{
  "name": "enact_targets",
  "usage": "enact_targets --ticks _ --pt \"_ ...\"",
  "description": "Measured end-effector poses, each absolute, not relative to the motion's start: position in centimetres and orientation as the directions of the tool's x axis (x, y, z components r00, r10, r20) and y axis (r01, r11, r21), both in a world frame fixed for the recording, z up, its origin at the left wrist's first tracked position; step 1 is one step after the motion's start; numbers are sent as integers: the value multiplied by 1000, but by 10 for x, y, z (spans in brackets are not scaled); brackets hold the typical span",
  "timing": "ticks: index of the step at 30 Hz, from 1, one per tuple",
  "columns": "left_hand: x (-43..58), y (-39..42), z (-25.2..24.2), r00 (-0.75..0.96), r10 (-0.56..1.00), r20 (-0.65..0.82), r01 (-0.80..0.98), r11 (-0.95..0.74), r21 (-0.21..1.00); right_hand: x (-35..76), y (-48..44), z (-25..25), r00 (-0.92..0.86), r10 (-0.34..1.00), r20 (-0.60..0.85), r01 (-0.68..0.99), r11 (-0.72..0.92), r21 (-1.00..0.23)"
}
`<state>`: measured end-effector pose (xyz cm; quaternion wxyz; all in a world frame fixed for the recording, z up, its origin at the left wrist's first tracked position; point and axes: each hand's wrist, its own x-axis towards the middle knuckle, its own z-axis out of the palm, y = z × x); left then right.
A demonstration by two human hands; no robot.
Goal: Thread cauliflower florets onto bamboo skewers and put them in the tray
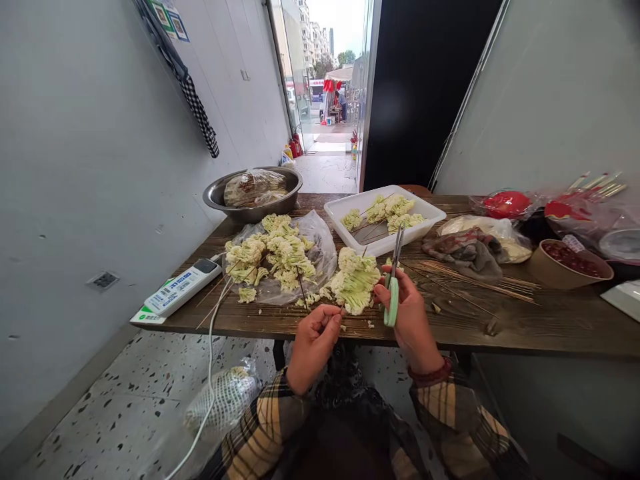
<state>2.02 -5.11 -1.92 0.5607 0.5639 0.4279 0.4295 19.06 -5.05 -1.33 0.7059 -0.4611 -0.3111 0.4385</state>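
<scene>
My left hand [314, 337] is closed in a pinch on a thin bamboo skewer that carries a bunch of cauliflower florets [354, 280] just above the table's front edge. My right hand [407, 310] grips green-handled scissors [393, 283], blades pointing away and nearly closed, right beside the skewered cauliflower. A heap of loose cauliflower pieces [273, 257] lies on a clear plastic bag to the left. Behind stands a white rectangular tray [345, 230] holding several finished cauliflower skewers.
A steel basin [215, 195] with a wrapped bag sits at the back left. A power strip [177, 290] with a white cord lies at the left edge. Loose bamboo skewers [475, 280], a cloth [465, 253], a paper bowl [570, 267] and plastic bags fill the right side.
</scene>
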Motion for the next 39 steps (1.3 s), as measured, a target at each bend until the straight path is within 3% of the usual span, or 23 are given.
enact_targets --ticks 10,19,26,29,32,35,39 --pt "25 -58 -16 335 942 -14 -36 28 999 190 -57 -5 424 906 4 -347 166 -923" --pt "31 -59 -10 402 913 -74 -261 192 946 190 -63 -11 401 916 22 -324 165 -932" --pt "30 -61 -8 420 904 -80 -329 234 915 187 -67 -9 359 930 72 -245 169 -955" --pt "28 -61 -7 378 922 -86 -321 218 922 194 -72 -7 369 921 122 -72 159 -985" --pt "24 -58 -6 324 942 -88 -324 198 925 211 -86 -4 338 904 263 273 173 -946" --pt "21 -55 -6 274 957 -97 -334 189 923 231 -105 1 91 915 394 604 264 -752" --pt "20 -52 -8 257 962 -94 -343 182 921 249 -126 5 -218 912 348 837 358 -414"
